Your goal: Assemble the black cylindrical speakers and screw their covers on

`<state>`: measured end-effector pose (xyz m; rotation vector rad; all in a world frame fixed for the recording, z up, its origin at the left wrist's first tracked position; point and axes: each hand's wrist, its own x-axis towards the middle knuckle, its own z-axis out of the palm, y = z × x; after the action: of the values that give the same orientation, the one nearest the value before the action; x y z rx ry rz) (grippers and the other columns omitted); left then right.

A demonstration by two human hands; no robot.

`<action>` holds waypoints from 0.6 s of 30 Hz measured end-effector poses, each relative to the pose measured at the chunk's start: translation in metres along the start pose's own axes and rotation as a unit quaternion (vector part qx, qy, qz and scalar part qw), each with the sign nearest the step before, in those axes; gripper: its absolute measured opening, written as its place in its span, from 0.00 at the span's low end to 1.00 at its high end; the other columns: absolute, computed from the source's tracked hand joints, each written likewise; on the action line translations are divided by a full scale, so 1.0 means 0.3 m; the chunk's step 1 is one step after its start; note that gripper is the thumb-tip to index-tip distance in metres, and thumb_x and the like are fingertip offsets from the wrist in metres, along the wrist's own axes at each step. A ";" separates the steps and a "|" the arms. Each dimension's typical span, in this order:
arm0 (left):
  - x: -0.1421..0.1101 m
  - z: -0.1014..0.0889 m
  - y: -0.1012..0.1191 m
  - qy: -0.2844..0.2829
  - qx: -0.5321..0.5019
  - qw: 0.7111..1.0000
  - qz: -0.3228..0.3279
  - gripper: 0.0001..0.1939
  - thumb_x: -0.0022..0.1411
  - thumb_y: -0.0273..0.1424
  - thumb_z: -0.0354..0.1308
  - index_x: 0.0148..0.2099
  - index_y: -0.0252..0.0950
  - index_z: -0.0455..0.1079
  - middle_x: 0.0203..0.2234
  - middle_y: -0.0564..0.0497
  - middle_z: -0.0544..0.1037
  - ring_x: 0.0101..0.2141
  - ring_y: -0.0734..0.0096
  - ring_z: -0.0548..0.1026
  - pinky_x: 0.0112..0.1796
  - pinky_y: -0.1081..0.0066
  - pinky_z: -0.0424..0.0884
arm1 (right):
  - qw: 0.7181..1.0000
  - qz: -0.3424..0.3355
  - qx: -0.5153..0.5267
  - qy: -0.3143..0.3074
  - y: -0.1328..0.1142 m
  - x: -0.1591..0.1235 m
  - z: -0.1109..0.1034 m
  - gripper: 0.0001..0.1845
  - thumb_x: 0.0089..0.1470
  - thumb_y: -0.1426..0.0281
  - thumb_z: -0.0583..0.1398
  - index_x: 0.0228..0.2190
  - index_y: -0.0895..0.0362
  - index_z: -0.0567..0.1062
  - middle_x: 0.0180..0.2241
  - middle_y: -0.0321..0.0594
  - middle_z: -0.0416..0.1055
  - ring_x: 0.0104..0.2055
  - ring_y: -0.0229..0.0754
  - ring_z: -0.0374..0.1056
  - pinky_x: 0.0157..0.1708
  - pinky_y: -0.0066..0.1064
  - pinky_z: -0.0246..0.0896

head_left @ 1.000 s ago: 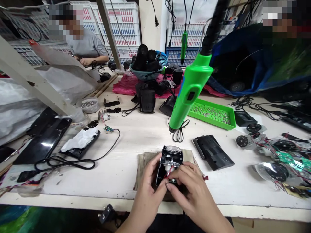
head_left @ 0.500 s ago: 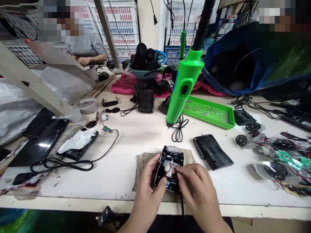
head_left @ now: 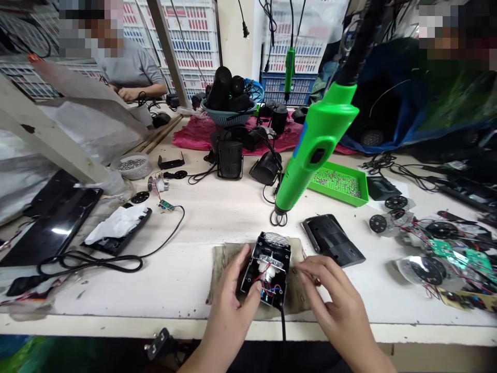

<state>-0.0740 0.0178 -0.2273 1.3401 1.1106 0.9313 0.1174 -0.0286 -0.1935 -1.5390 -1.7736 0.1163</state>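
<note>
My left hand [head_left: 236,295] grips an open black plastic housing [head_left: 254,282] by its left side, thumb over the lower edge. Inside the housing sit a white motor part [head_left: 267,270], red and blue wires and a clear round lens at the far end. A black cord [head_left: 283,324] runs out of its near end. The housing rests on a folded brownish cloth [head_left: 219,267]. Just right of the housing, apart from it, my right hand [head_left: 334,295] has thumb and forefinger pinched together; what they hold, if anything, is too small to name. A black cover [head_left: 334,240] lies beyond that hand.
A green electric screwdriver [head_left: 314,150] hangs over the table before a green tray [head_left: 361,194] of screws. Motor assemblies with discs [head_left: 430,269] lie at right. A corded black shell [head_left: 128,235] with white tissue lies at left. A co-worker [head_left: 132,77] sits across.
My right hand has drawn back to the right, away from the housing's inside, leaving the wires in fuller view. The hanging screwdriver appears farther right. My left hand keeps its hold.
</note>
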 end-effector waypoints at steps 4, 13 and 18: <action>-0.005 0.001 0.012 -0.005 0.046 0.999 0.002 0.27 0.63 0.35 0.55 0.64 0.48 0.59 0.62 0.49 0.64 0.62 0.55 0.59 0.60 0.51 0.57 | 0.994 -0.035 -0.068 -0.076 -0.020 0.055 0.006 0.03 0.61 0.71 0.56 0.37 0.56 0.70 0.33 0.39 0.69 0.35 0.43 0.65 0.37 0.37 0.59; -0.004 -0.014 0.010 -0.018 0.120 0.992 0.042 0.27 0.63 0.32 0.53 0.64 0.52 0.58 0.59 0.51 0.68 0.59 0.59 0.65 0.58 0.53 0.62 | 0.960 -0.136 -0.203 -0.139 -0.034 0.094 0.013 0.13 0.59 0.78 0.51 0.26 0.54 0.65 0.21 0.34 0.64 0.24 0.45 0.62 0.30 0.35 0.49; 0.003 -0.023 0.021 -0.038 0.129 0.990 0.033 0.28 0.63 0.31 0.54 0.64 0.51 0.58 0.59 0.52 0.68 0.59 0.60 0.66 0.59 0.54 0.61 | 0.955 -0.152 -0.210 -0.143 -0.045 0.112 0.021 0.14 0.52 0.84 0.51 0.24 0.53 0.65 0.21 0.34 0.64 0.23 0.44 0.60 0.30 0.33 0.47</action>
<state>-0.0798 0.0206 -0.2204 1.6182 1.1615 0.7959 0.1036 -0.0002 -0.1748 -1.5694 -2.3627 -0.2146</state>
